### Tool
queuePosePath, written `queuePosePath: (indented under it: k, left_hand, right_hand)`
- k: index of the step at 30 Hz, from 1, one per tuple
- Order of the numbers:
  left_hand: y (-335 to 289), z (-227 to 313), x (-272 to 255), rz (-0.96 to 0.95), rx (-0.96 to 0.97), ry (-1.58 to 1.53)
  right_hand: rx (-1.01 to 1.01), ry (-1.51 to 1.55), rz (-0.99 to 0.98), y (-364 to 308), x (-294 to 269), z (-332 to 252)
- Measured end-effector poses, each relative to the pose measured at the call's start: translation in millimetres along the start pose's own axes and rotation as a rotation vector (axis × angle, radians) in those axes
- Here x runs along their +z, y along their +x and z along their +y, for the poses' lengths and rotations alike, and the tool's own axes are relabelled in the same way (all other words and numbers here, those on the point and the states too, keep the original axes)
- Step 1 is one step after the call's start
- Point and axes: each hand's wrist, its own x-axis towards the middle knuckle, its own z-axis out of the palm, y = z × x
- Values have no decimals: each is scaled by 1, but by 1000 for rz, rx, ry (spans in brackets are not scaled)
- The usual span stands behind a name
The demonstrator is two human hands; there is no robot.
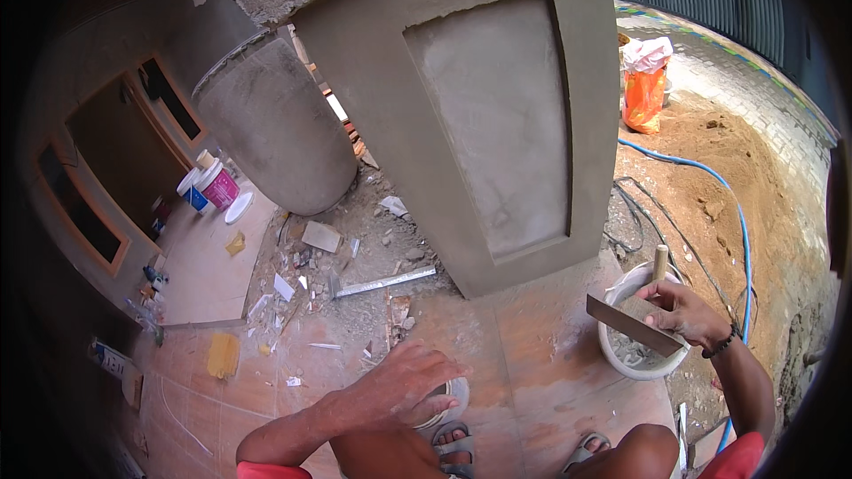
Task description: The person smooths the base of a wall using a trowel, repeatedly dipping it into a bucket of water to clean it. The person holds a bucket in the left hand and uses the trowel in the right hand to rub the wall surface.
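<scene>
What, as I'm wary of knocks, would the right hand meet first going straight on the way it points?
Probably the white bucket, at its far rim. If the right hand clears that, the grey pillar seems next; its height above the rim is unclear.

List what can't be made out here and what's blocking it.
All in the head view:
- Pale round thing: partly hidden by the left hand; can't tell if it's held.
- Bucket contents: partly covered by the flat blade in the right hand.
- Wooden stick: lower end hidden behind the right hand.
- Red sleeves: cut off by the lower edge.
</scene>
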Motion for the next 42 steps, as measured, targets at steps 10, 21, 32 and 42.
queuePosePath:
  k: [10, 21, 32, 42]
  left_hand:
    - [43, 33, 43, -464, -76, -68]
    - [55, 46, 47, -614, -137, 13]
    - [55, 50, 39, -640, -247, -9]
    - [97, 35, 71, -722, -31, -299]
  right_hand:
    - [-63, -274, 413, -22, -75, 69]
    - [215, -841, 287, 46, -92, 156]
    - [311, -746, 295, 54, -100, 191]
    - [265, -744, 331, 53, -92, 195]
